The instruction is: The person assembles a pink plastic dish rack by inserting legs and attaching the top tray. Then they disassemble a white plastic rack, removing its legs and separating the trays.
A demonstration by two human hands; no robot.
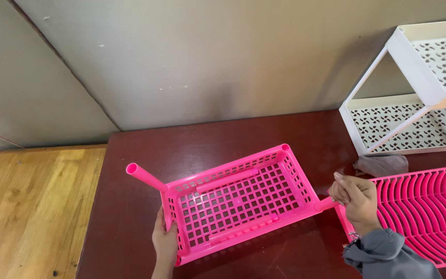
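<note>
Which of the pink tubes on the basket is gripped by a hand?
The tube at the basket's right corner, inside the right hand; the left corner tube sticks out free.

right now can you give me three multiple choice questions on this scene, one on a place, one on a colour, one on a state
1. Where does the white shelf rack stand?
A. far right, by the wall
B. on the floor at left
C. inside the basket

2. What colour is the grid basket tray?
A. blue
B. pink
C. green

3. What is the right hand doing?
A. lying flat on the table
B. closed around a pink tube at the tray's corner
C. holding a cup

Answers:
1 A, it sits at the dark red table's far right edge.
2 B, all its plastic is pink.
3 B, its fingers wrap the short tube while the left hand grips the tray's near corner.
</note>
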